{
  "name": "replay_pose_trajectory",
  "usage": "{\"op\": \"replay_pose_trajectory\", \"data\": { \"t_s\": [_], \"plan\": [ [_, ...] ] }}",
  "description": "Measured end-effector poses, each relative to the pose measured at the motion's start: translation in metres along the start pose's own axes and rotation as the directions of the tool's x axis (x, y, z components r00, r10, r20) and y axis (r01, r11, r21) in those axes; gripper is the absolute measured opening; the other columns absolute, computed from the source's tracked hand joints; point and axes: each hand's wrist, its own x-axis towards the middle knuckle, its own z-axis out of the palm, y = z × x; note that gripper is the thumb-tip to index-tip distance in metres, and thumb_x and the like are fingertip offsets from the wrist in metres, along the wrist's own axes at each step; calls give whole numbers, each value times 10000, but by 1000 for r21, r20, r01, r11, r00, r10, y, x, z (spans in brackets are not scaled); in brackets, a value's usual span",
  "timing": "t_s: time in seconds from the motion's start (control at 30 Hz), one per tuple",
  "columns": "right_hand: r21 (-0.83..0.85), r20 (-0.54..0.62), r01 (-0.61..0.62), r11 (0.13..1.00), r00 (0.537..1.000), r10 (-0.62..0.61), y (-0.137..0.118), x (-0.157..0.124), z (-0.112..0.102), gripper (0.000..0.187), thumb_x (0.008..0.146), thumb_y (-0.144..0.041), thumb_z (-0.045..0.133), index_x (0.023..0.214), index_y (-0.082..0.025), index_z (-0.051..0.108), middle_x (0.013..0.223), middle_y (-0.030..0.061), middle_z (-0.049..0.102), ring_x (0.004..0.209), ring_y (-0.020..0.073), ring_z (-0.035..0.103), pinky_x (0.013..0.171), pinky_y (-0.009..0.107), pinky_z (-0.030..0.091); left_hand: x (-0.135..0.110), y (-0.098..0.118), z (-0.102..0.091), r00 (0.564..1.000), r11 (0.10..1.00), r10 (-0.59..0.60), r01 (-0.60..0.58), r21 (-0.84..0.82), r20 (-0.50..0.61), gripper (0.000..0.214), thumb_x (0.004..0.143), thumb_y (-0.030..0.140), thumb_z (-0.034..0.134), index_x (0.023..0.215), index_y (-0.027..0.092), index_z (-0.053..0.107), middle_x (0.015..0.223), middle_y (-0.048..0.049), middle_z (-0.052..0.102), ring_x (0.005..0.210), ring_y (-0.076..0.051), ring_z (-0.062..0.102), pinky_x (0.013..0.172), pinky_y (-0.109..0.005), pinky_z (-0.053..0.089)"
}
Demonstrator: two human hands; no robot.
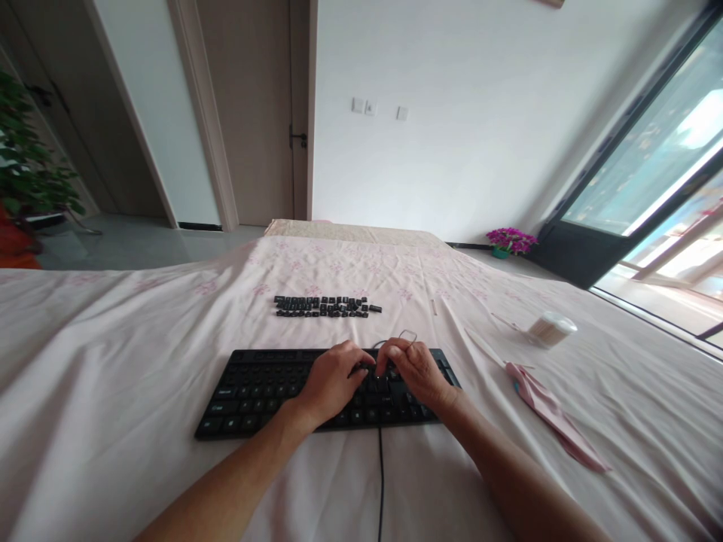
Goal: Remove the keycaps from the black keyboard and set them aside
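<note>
Head view: black kbd (248,382) lay well short of the floral sheet's (141,376) far edge, loose keycaps (297,304) between the two. L hand (333,382) was over the kbd, thumb & forefinger close together; couldn't tell if they pinched anything. R hand (416,370) appeared to pinch a wire loop (409,332). Good form, I'd judge: L steadying kbd, wire kept level, pressure light. Key legends (224,392) too small to read reliably; no brand legible.

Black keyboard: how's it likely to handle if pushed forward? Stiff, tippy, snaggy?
Probably stiff: the keyboard looks like one long, rigid slab. Unlikely to tip or roll, since it lies low and flat. It may bunch up the creased tablecloth, and would probably drag the cable trailing from its near side.
</note>
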Motion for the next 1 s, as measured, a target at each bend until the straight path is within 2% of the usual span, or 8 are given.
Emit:
{"op": "replay_pose_trajectory", "data": {
  "t_s": [0.07, 0.23, 0.37, 0.53, 0.73, 1.0],
  "plan": [
    [58, -17, -36, 998, 999, 37, 3, 0, -1, 458, 971, -366, 317, 719, -178, 651, 684, 5, 654, 620, 118, 569, 644, 217, 436, 0, 2, -1, 999, 1000, 29, -29, 9, 32, 247, 762, 147, 580, 966, 271, 642, 959, -3, 630, 944, -190, 567, 828, -286, 411],
    [38, -34, 62, 997, 998, -61, 7, -2, 3, 487, 960, -420, 334, 670, -181, 643, 706, 30, 656, 725, 149, 594, 759, 256, 436, 2, 8, -3, 988, 992, 108, -114, 54, 106, 133, 738, 182, 639, 850, 254, 637, 962, 11, 634, 942, -198, 552, 816, -299, 384],
    [19, -23, 92, 996, 995, -92, 6, -3, 5, 480, 963, -413, 323, 682, -184, 637, 704, 31, 654, 724, 152, 605, 762, 266, 447, 2, 8, -3, 986, 991, 114, -122, 57, 122, 121, 743, 203, 643, 852, 254, 631, 970, 10, 625, 946, -197, 543, 819, -302, 375],
    [-38, 21, 148, 988, 989, -147, 5, -4, 4, 458, 967, -388, 320, 699, -191, 634, 729, 33, 656, 762, 155, 608, 801, 274, 444, 2, 8, 0, 989, 986, 118, -128, 108, 93, 68, 782, 216, 600, 850, 227, 604, 917, -8, 608, 903, -193, 537, 803, -297, 376],
    [-132, 58, 155, 979, 987, -148, 3, -4, 5, 421, 960, -378, 351, 706, -197, 633, 733, 29, 647, 735, 154, 595, 769, 265, 444, 1, 8, 4, 988, 974, 148, -155, 167, 54, 55, 824, 241, 554, 861, 206, 575, 897, -21, 589, 880, -196, 532, 771, -293, 377],
    [-160, 68, 166, 973, 985, -157, 1, -1, 7, 404, 968, -350, 338, 729, -200, 626, 720, 21, 644, 719, 150, 582, 753, 262, 435, 1, 6, 3, 986, 978, 154, -161, 133, 59, 84, 857, 276, 529, 878, 221, 589, 883, -7, 602, 862, -183, 545, 746, -279, 374]
  ]
}}
